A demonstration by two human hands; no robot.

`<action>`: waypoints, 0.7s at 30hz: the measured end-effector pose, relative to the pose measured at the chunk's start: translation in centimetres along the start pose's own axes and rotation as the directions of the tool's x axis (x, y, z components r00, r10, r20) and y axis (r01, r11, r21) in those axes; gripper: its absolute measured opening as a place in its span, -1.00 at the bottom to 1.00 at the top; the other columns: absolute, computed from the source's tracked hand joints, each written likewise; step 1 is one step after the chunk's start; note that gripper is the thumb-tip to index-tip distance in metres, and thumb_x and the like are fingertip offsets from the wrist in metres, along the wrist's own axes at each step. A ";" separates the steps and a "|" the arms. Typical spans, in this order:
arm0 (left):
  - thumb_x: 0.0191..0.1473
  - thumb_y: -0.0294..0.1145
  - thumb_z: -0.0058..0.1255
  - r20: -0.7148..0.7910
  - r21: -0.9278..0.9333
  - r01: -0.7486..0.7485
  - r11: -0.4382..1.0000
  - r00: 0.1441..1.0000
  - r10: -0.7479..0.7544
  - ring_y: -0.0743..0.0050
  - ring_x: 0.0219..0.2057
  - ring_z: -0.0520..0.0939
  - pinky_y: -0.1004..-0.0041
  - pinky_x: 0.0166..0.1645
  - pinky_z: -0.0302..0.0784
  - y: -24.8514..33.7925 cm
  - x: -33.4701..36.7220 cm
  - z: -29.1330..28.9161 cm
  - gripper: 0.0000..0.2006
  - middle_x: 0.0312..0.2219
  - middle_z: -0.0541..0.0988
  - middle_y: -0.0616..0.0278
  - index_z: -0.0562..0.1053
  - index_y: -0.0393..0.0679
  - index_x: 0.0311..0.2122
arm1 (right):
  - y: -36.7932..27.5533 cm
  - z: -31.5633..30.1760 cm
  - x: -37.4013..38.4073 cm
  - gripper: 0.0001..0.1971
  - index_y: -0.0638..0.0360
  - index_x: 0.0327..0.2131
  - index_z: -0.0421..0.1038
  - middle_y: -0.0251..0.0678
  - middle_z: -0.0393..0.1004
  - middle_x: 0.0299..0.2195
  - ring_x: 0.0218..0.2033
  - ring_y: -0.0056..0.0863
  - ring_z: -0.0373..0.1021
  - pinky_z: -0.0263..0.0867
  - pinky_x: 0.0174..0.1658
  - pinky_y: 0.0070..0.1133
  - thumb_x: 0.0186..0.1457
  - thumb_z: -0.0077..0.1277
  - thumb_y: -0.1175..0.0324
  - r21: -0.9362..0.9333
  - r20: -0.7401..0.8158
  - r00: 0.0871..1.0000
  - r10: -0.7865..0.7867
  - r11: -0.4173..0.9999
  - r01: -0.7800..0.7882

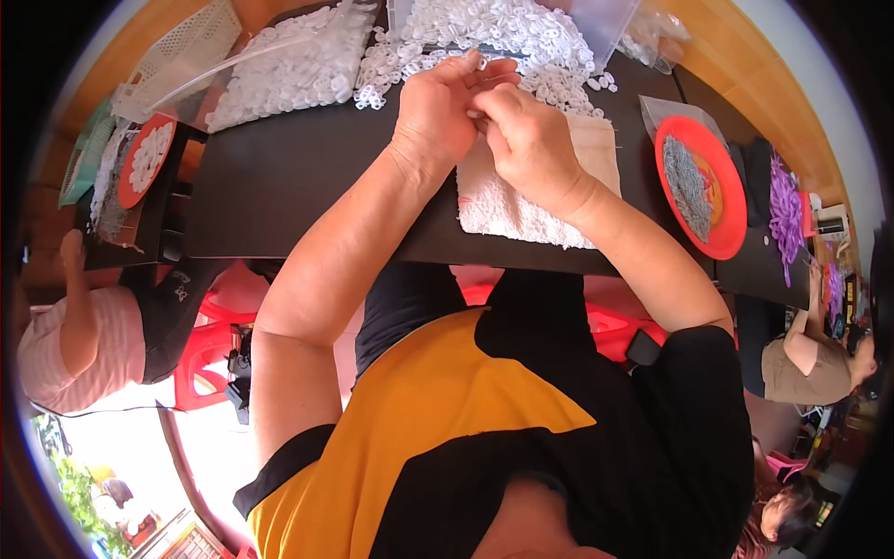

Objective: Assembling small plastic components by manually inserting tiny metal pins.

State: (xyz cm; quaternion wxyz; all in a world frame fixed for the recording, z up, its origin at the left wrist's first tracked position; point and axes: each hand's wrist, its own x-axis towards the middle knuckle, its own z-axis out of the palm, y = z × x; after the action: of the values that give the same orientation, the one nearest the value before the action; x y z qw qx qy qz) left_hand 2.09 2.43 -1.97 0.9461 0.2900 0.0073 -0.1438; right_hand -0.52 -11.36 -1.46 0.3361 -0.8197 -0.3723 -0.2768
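My left hand (440,104) is raised over the table in front of a heap of small white oval plastic pieces (549,88). Between its thumb and fingertips sits one white plastic piece (481,64). Close against that palm, my right hand (535,140) is closed in a pinch. What its fingertips hold is too small and partly hidden to name. Beneath the right hand lies a cream towel (494,205) on the dark table (298,205).
A clear bag of white pieces (289,79) lies at the back left. At the right stands a red plate (731,210) with grey metal pins or wires (687,186), and purple strips (785,214) beyond it. People sit at left (102,335) and right (805,368).
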 end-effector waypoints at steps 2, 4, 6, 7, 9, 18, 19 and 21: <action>0.22 -0.29 -0.20 0.020 -0.015 0.014 1.000 1.000 -0.013 0.04 -0.09 0.49 0.20 0.05 0.37 0.2 0.1 -0.2 -0.72 -0.16 0.51 -0.06 0.35 -0.34 -0.17 | -0.7 -0.8 0.1 -0.78 0.25 -0.25 0.41 -0.15 0.47 -0.45 -0.40 -0.19 0.46 0.38 -0.30 -0.46 -0.03 -0.05 0.65 0.011 0.085 0.995 -0.051 0.999 0.050; 0.25 -0.25 -0.26 0.005 0.009 0.001 1.000 1.000 -0.001 0.00 -0.03 0.47 0.17 0.10 0.35 0.3 -0.5 0.8 -0.63 -0.11 0.49 -0.08 0.36 -0.42 -0.10 | -0.1 -1.2 0.3 -0.81 0.28 -0.26 0.41 -0.15 0.48 -0.42 -0.35 -0.29 0.46 0.37 -0.27 -0.49 -0.01 -0.04 0.63 0.058 0.122 0.992 -0.011 0.998 0.004; 0.25 -0.25 -0.26 -0.012 0.040 0.010 0.999 1.000 -0.009 0.02 -0.05 0.48 0.18 0.09 0.37 0.0 -0.5 1.0 -0.64 -0.12 0.50 -0.07 0.36 -0.40 -0.11 | 0.2 -1.7 0.6 -0.86 0.30 -0.29 0.42 -0.22 0.48 -0.43 -0.35 -0.42 0.46 0.35 -0.27 -0.49 0.03 -0.03 0.60 0.269 0.295 0.920 0.256 0.902 -0.337; 0.26 -0.24 -0.26 -0.033 0.069 0.013 0.998 0.999 -0.011 0.04 -0.06 0.49 0.19 0.08 0.38 0.0 -0.5 1.0 -0.65 -0.13 0.51 -0.06 0.37 -0.39 -0.12 | 0.2 -1.6 0.7 -0.86 0.30 -0.29 0.42 -0.22 0.48 -0.43 -0.35 -0.42 0.46 0.35 -0.27 -0.49 0.03 -0.03 0.60 0.271 0.292 0.922 0.256 0.902 -0.336; 0.27 -0.22 -0.27 -0.012 0.087 0.002 0.996 1.000 -0.001 0.09 -0.09 0.50 0.20 0.07 0.39 -0.2 -0.1 0.2 -0.65 -0.15 0.52 -0.03 0.38 -0.36 -0.14 | 0.2 -1.3 0.9 -0.91 0.31 -0.33 0.42 -0.32 0.44 -0.49 -0.41 -0.58 0.39 0.30 -0.30 -0.55 0.05 -0.01 0.56 0.332 0.281 0.920 0.275 0.871 -0.362; 0.23 -0.28 -0.13 -0.084 0.097 0.040 0.995 0.996 -0.032 0.17 -0.15 0.54 0.21 0.03 0.42 -0.4 -0.5 1.0 -0.73 -0.20 0.55 0.02 0.40 -0.33 -0.18 | 0.6 -2.3 1.3 -0.87 0.28 -0.45 0.27 -0.39 0.38 -0.54 -0.48 -0.67 0.27 0.23 -0.35 -0.64 0.01 0.06 0.54 0.289 0.445 0.851 0.279 0.855 -0.431; 0.22 -0.31 -0.11 -0.102 0.127 0.032 0.991 0.995 -0.019 0.20 -0.18 0.54 0.24 0.01 0.44 -0.3 -0.5 1.0 -0.75 -0.23 0.55 0.03 0.40 -0.33 -0.19 | 0.6 -2.1 1.1 -0.87 0.28 -0.45 0.27 -0.39 0.38 -0.54 -0.48 -0.67 0.27 0.23 -0.35 -0.64 0.01 0.06 0.54 0.293 0.445 0.850 0.281 0.852 -0.435; 0.21 -0.34 -0.10 -0.125 0.160 0.031 0.987 0.992 -0.011 0.23 -0.20 0.55 0.27 -0.01 0.45 -0.5 -0.7 1.0 -0.78 -0.25 0.55 0.04 0.40 -0.32 -0.21 | 0.6 -1.6 0.6 -0.90 0.27 -0.41 0.33 -0.43 0.39 -0.53 -0.48 -0.68 0.26 0.22 -0.36 -0.65 0.03 0.06 0.53 0.314 0.371 0.889 0.269 0.865 -0.392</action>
State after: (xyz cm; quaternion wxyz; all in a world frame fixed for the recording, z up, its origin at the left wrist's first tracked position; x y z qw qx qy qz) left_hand 1.27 1.68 -1.30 0.9157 0.3740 0.0575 -0.1354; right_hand -0.07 -12.64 -0.26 0.4675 -0.8242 -0.3196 -0.0022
